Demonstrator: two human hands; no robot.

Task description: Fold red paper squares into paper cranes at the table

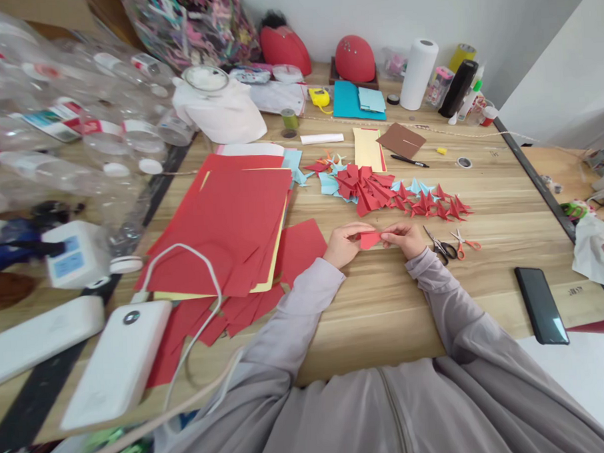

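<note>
A small folded piece of red paper is pinched between both hands, just above the wooden table. My left hand grips its left side with closed fingers. On its right edge, my right hand closes thumb and fingers. Beyond the hands lies a heap of folded red paper pieces, with light blue ones among them. A row of red paper cranes stretches to the right of that heap. Left of my left hand are a loose red sheet and a stack of large red sheets.
Black scissors and orange scissors lie right of my right hand, with a phone farther right. A white power bank with a cable sits at front left. Plastic bottles crowd the left side. A paper roll stands at the back.
</note>
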